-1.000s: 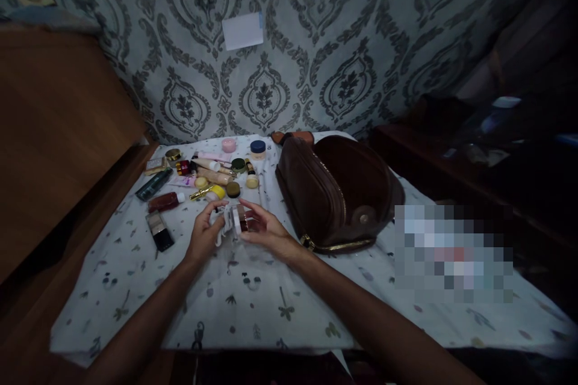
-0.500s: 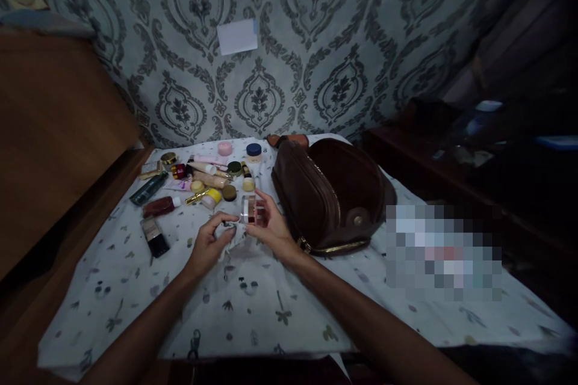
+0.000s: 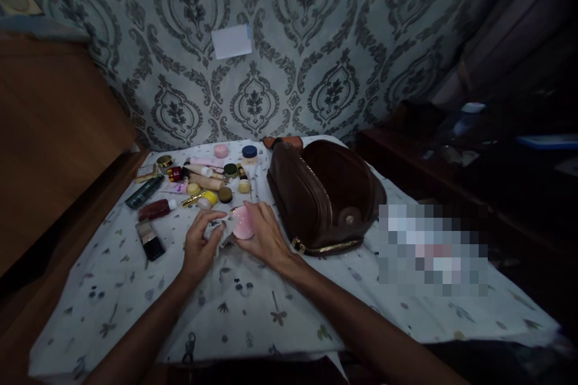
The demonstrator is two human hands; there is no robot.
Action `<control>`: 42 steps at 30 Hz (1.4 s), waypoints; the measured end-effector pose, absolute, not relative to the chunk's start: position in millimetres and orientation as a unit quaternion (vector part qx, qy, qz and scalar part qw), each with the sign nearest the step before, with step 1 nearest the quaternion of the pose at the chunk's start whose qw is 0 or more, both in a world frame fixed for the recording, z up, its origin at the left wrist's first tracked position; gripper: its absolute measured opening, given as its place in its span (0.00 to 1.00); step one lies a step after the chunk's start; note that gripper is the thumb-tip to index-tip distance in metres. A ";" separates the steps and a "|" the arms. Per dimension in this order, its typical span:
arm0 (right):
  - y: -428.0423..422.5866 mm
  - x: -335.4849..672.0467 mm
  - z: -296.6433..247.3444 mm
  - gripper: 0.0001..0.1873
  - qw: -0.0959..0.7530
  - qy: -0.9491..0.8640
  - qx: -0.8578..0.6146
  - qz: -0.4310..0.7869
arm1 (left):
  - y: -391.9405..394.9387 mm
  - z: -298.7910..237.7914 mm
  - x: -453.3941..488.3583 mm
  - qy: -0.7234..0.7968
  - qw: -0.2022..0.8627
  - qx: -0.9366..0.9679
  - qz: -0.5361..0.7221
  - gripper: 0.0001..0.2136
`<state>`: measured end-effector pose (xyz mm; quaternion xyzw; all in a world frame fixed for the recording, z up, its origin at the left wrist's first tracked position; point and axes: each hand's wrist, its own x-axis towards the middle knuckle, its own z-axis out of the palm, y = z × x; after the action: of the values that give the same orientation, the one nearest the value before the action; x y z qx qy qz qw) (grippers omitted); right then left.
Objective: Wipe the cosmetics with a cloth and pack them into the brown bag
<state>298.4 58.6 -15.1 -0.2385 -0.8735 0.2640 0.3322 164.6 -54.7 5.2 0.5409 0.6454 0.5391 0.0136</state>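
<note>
My right hand (image 3: 267,239) is closed round a small cosmetic jar (image 3: 244,224), whose round, shiny pink face is turned up toward me. Its other side is hidden. Pinched in the fingers of my left hand (image 3: 198,248) is a crumpled white cloth or tissue (image 3: 221,238), close against the jar's left side; I cannot tell whether it touches. Both hands are a little above the table. Just beyond them lie a brown-lidded jar (image 3: 225,195) and a yellow-capped bottle (image 3: 208,199). A brown leather bag (image 3: 293,198) stands open right of my right hand.
Several cosmetics lie at the left back, among them a dark green tube (image 3: 144,191), a dark red bottle (image 3: 154,209), a black-based flat bottle (image 3: 150,240) and a blue-lidded jar (image 3: 249,154). A patterned cloth (image 3: 235,325) covers the table. One area at right is pixelated.
The jar has been turned in my right hand: its clear side faced me before, now its pink round face does. My left hand still holds the white cloth or tissue. The view has shifted slightly.
</note>
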 end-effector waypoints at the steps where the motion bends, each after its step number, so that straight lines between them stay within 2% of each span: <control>1: 57.5 298.1 -15.7 0.37 0.323 -0.878 -0.231 0.268 | -55.0 5.4 166.2 0.640 -0.006 0.562 0.524 0.08; 4: 54.8 297.7 -14.9 0.39 0.295 -0.887 -0.224 0.274 | -57.0 5.7 169.7 0.624 -0.062 0.623 0.467 0.09; 8: 53.5 299.3 -4.8 0.35 0.281 -0.882 -0.241 0.293 | -59.5 6.9 168.0 0.608 -0.105 0.656 0.436 0.10; 14: 55.7 307.2 20.5 0.43 0.325 -0.765 -0.248 0.499 | -54.0 8.3 152.4 0.640 -0.090 0.596 0.476 0.08; 18: 63.3 322.6 46.7 0.39 0.339 -0.631 -0.157 0.680 | -50.0 2.3 144.2 0.677 -0.046 0.563 0.472 0.11; 23: 93.0 359.0 97.9 0.44 0.375 -0.583 -0.077 0.717 | -48.1 -11.5 136.8 0.694 -0.026 0.570 0.439 0.14; 27: 139.3 392.2 132.6 0.39 0.403 -0.632 -0.101 0.655 | -47.1 -21.8 135.3 0.693 -0.011 0.592 0.411 0.15; 30: 181.9 408.5 142.1 0.35 0.409 -0.704 -0.148 0.562 | -46.5 -27.7 137.2 0.689 -0.003 0.608 0.396 0.16; 36: 248.9 415.6 135.8 0.31 0.342 -0.853 -0.239 0.315 | -45.6 -34.9 134.2 0.690 -0.022 0.620 0.373 0.18; 42: 266.5 413.1 139.7 0.36 0.247 -0.943 -0.156 0.160 | -46.3 -39.7 123.2 0.698 0.000 0.630 0.342 0.15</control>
<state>413.1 266.5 139.7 -0.1558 -0.9429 0.1597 0.2471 123.2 -46.3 -39.7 0.6296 0.6976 0.3420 -0.0004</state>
